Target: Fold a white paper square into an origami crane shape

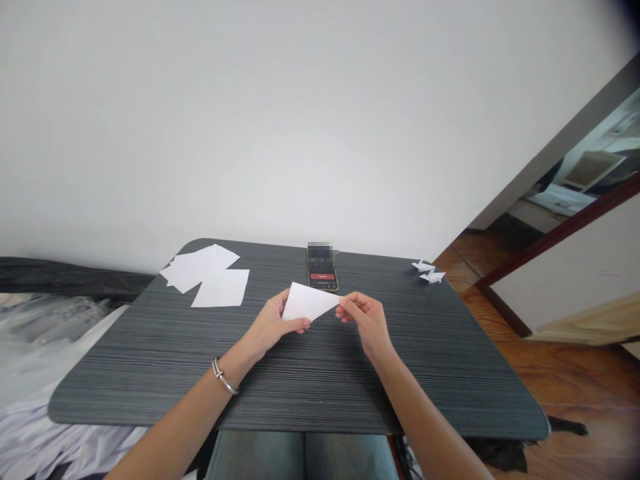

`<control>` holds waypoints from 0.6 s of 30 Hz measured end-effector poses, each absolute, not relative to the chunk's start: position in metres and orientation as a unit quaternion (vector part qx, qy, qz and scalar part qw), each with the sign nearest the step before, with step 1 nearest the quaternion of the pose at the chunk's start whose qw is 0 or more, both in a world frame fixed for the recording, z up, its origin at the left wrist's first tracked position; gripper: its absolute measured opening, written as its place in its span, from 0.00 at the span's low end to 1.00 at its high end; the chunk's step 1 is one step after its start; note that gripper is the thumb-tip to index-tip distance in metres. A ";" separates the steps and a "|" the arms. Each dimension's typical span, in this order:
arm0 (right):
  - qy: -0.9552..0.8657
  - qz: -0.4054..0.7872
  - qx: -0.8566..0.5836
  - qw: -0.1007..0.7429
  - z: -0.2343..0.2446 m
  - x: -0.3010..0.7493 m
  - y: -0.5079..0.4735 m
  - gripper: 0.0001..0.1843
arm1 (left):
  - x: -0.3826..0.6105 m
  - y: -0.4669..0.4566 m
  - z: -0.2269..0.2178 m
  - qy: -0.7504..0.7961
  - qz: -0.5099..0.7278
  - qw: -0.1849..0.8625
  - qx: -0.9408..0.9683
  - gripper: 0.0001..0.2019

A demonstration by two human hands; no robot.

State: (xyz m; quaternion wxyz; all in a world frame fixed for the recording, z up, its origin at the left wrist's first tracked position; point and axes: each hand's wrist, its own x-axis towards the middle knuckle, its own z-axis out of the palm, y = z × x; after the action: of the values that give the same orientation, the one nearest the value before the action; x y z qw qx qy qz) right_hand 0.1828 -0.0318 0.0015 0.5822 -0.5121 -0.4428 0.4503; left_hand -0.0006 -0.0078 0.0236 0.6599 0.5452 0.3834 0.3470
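Dark grey wood-grain counter (125, 380) stands before a plain white wall (250, 133), with a black smartphone (323, 280) at its far edge as your landmark. Your left hand (270, 325) curls half closed around the wide end of a white folded paper triangle (305, 301), just in front of the smartphone, and your right hand (364, 321) pinches its pointed tip between thumb and fingers. Keep that pinch firm and the paper level. Left of the smartphone lie loose white paper sheets (205, 272); right of it, two small white origami figures (430, 272).
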 end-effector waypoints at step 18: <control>-0.446 0.511 -0.473 0.563 0.001 0.175 -0.036 0.13 | -0.002 -0.009 0.020 0.352 0.340 0.680 0.547 0.22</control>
State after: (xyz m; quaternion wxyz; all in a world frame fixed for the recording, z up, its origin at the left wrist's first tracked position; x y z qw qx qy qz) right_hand 0.1746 -0.0363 0.0006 0.5632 -0.4727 -0.4457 0.5106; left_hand -0.0020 -0.0086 0.0200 0.6796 0.5466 0.3520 0.3400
